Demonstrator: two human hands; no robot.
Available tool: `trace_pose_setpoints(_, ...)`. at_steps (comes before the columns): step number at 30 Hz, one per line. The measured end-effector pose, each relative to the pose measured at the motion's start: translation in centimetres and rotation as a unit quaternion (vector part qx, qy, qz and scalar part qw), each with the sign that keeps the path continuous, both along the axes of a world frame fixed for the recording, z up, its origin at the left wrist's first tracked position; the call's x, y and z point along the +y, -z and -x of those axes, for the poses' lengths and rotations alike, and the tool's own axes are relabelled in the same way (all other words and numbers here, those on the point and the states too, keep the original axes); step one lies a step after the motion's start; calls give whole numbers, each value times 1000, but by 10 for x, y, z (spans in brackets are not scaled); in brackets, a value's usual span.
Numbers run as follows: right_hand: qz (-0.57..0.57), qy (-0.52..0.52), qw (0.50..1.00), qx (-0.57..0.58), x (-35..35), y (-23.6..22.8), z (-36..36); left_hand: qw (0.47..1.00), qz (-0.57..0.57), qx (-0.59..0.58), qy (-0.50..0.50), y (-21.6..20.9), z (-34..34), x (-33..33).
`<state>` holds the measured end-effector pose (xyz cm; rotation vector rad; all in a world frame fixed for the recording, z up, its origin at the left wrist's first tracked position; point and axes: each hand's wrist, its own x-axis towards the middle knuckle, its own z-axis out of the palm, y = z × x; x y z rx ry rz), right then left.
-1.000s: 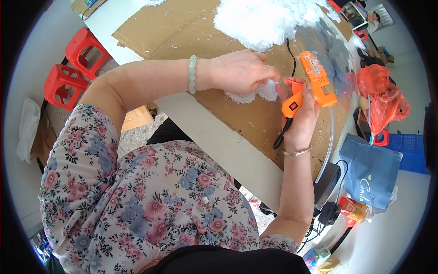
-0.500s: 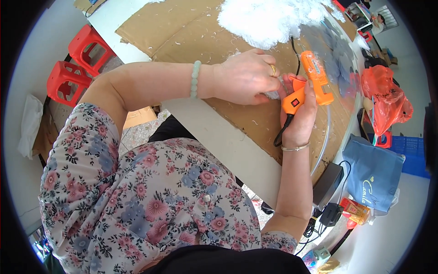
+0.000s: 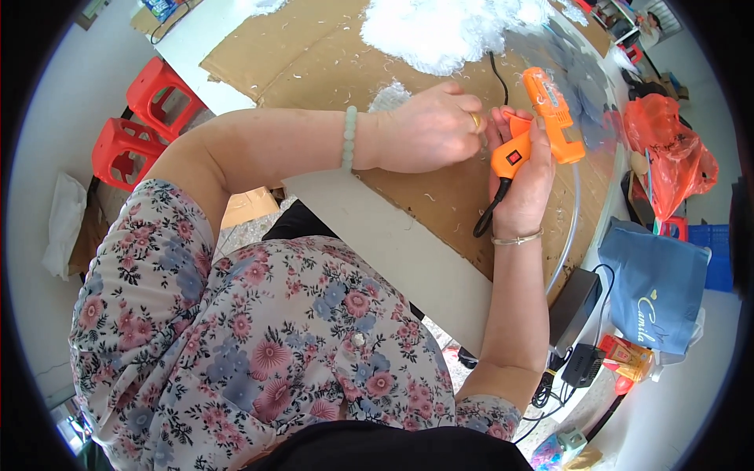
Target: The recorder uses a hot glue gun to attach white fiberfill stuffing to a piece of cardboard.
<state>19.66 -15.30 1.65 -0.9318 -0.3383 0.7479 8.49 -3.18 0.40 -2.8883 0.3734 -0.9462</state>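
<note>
My right hand (image 3: 525, 188) grips an orange hot glue gun (image 3: 514, 157), its fingers wrapped around the handle. A black cord leaves the handle's lower end, and a long clear rod (image 3: 576, 200) curves down from the gun's rear. My left hand (image 3: 432, 129) is closed, palm down, with its fingertips close to the right fingers. Whatever its curled fingers hold is hidden. Just beyond its wrist a small white fluffy piece (image 3: 389, 96) lies on the brown cardboard (image 3: 322, 67).
A heap of white fluffy material (image 3: 440, 31) covers the far side of the cardboard. At right are a red plastic bag (image 3: 667, 149), a blue bag (image 3: 652, 286) and a black power adapter (image 3: 583, 364). Red stools (image 3: 161, 94) stand at left.
The white bit that showed between my hands is out of sight there. The white piece beyond my left wrist shows more fully. My right hand keeps its hold on the glue gun.
</note>
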Motion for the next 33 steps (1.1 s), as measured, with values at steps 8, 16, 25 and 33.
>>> trace_pose_setpoints(8, 149, -27, 983, -101, -18, -21, -7, 985, 149, 30, -85, 5, -7, 2)
trace_pose_setpoints(16, 99, -78, 989, -72, -11, 4, -3, 969, 207, 73, -111, 5, -8, 6)
trace_pose_setpoints(25, 99, -72, 990, -72, -1, 6, 1, 991, 132, -18, -26, -1, 28, 16)
trace_pose_setpoints(33, 93, -55, 993, -46, 0, 8, 0, 995, 87, 17, -41, 4, 18, 7)
